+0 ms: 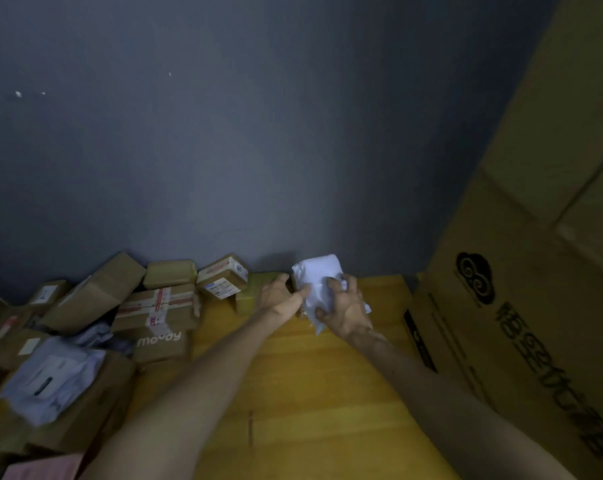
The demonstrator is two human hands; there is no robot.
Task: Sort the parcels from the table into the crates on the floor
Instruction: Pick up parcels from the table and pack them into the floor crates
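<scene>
Forearms (196,393) near | L grip (281,296) + R grip (345,310) both clutch white parcel (319,273) | boxes (158,303) piled L on table (327,382)

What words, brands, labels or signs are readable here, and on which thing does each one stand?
"moody": white print on the brown box in the pile.
Big carton at right: black cloud logo and large characters, which I cannot read.
Labels on the small boxes: too blurred.
White parcel in the right hand: no text seen.
</scene>
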